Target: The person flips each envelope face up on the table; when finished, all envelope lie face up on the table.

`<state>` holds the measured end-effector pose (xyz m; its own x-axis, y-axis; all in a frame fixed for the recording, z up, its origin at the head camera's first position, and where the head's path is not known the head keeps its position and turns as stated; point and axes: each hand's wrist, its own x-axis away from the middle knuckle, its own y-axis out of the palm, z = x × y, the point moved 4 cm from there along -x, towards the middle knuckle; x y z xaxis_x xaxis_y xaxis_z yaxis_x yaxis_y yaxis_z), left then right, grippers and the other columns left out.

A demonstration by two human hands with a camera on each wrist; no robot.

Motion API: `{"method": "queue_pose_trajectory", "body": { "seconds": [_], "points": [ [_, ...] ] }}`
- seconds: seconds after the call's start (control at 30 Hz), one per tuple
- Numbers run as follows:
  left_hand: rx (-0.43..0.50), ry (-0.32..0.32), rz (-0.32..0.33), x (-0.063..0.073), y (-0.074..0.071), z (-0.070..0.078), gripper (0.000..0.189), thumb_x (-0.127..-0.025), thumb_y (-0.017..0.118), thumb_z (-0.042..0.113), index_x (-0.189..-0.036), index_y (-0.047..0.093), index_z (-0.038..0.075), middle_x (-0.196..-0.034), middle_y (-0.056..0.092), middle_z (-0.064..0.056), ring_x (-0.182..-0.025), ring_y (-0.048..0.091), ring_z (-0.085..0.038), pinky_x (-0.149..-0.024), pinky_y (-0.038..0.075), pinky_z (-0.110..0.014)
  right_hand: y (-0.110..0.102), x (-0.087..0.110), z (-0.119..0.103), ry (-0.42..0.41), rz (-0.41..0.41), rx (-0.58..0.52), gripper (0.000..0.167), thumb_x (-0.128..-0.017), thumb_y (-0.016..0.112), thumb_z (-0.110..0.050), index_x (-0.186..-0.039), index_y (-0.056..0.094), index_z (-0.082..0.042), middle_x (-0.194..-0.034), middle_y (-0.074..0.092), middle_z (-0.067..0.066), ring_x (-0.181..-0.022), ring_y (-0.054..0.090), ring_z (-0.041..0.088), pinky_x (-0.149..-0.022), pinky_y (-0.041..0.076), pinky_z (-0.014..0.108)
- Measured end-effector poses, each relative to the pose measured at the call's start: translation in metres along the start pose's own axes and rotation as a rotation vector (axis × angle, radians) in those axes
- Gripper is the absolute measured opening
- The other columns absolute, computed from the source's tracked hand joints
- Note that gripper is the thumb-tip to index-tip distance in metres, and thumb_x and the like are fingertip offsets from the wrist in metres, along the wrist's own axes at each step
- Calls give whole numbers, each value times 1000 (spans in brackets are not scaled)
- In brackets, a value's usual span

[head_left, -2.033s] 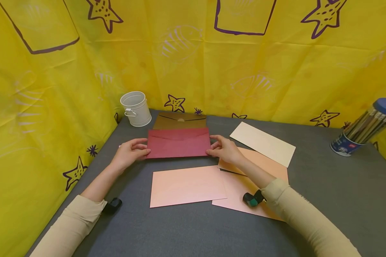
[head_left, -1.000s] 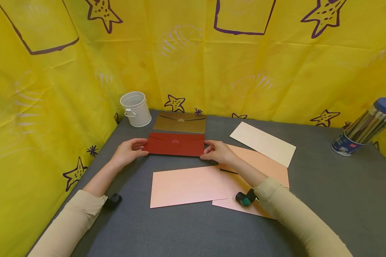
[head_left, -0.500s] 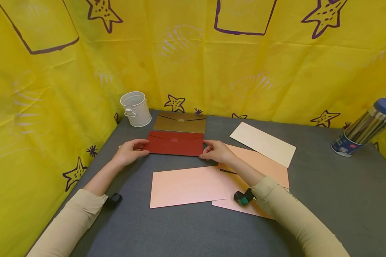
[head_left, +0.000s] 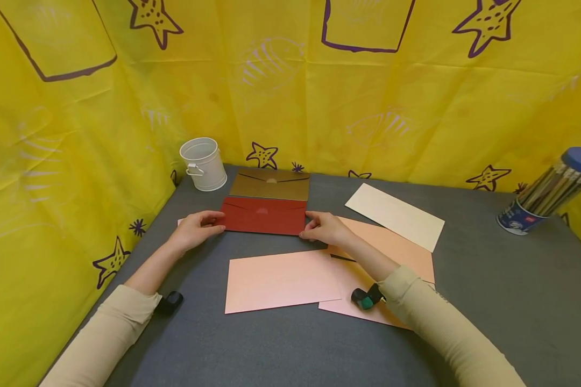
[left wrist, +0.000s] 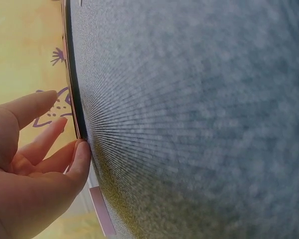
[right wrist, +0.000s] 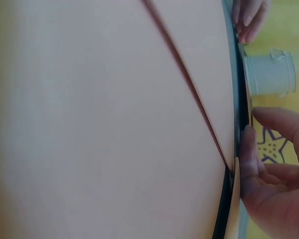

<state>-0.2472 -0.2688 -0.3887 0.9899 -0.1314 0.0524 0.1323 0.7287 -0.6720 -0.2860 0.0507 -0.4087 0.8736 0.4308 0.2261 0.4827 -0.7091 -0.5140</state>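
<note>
2 beige sleeves [head_left: 445, 322], folded cuffs [head_left: 399, 281], 2 black wrist cameras [head_left: 172, 301], 1 green-patched

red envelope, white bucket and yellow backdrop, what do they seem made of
Red envelope: probably stiff, smooth paper or card, going by its straight edges and folded flap. White bucket: looks like smooth painted metal, with a rolled rim and thin handle, though plastic is possible. Yellow backdrop: likely thin, slightly shiny fabric, as it hangs in creases.
</note>
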Motion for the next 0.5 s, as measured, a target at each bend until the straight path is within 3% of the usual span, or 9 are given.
{"method": "queue_pose_trajectory", "body": {
  "seconds": [0.5],
  "points": [
    [-36,-4,-6,2,2,3,42,-95,63,19,-129,58,-6,-131,55,-27,-120,51,-40,-102,41,-51,1,2,0,-3,7,-24,73,-88,72,-19,-148,36,1,-91,63,6,-75,56,15,-68,42,24]
  ]
}}
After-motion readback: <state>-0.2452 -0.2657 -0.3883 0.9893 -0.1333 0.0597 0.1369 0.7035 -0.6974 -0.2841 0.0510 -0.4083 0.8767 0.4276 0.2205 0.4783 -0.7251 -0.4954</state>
